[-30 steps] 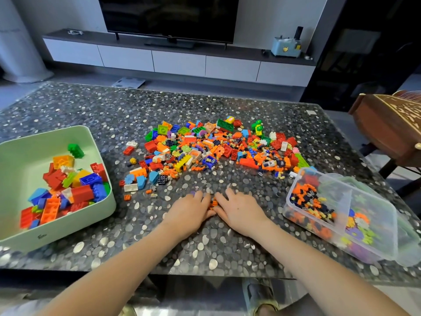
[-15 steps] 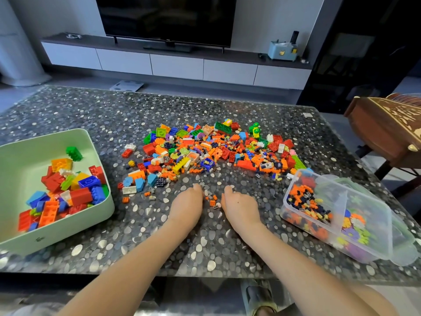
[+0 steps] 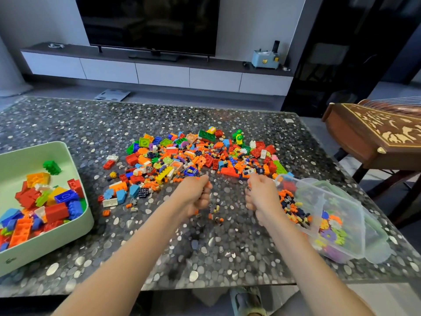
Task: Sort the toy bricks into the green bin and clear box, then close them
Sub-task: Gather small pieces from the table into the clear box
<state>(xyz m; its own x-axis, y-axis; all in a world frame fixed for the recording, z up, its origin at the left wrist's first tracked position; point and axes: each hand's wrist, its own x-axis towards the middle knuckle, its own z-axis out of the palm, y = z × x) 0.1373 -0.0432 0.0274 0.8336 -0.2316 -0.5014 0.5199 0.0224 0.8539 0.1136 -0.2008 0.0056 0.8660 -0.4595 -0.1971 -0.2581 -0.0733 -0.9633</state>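
Note:
A big pile of mixed toy bricks (image 3: 200, 153) lies across the middle of the pebble-patterned table (image 3: 205, 252). The green bin (image 3: 20, 160) stands at the left, open, with large bricks in it. At the right sits the clear box (image 3: 341, 201), open, holding small pieces and flower shapes. My left hand (image 3: 196, 195) and my right hand (image 3: 262, 195) are raised just in front of the pile, fingers curled into fists round small bricks. Orange bits show at the left fist's edge. The right hand is beside the clear box's near corner. A few small pieces (image 3: 215, 213) lie between the hands.
A carved wooden piece of furniture (image 3: 373, 133) juts in at the right, beyond the table edge. The clear box's lid (image 3: 378, 245) lies under and behind the box. A TV cabinet (image 3: 159, 74) stands on the far side of the room.
Both hands were flat on the table, raking small pieces together. They have since curled into fists and lifted, and the right one has moved toward the clear box.

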